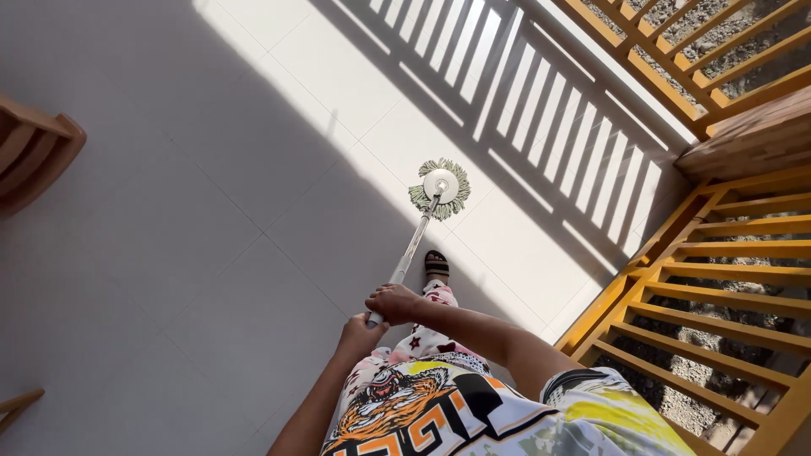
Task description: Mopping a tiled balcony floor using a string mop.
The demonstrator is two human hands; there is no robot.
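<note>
Nearest the camera, the person's patterned shirt (473, 414) fills the lower middle of the view, with both bare forearms reaching forward from it to the mop handle (411, 253), which serves as the reference for all positions here. The left hand (359, 335) is closed in a fist around the very end of the handle, at its near tip. The right hand (393, 302) sits just beyond the left on the same handle, fingers curled over it from above and the knuckles turned up; the two hands are close together, nearly touching. Just to the right of the handle, beyond the hands, one foot in a dark strapped sandal (436, 263) stands on the pale tiled floor (211, 219), with a printed trouser leg above it. The handle is a slim silver-grey pole that runs away from the hands, tilted slightly to the right, down to the round mop head (440, 187). That head lies flat on the floor at the far end of the handle, a white disc ringed by greenish-grey strands, placed at the edge of a sunlit patch crossed by slatted shadows. Well to the right of the handle runs a yellow-orange wooden railing (718, 279), with gravel showing between its bars. Well to the left, at the frame's edge, is part of a brown wooden chair (34, 152).
</note>
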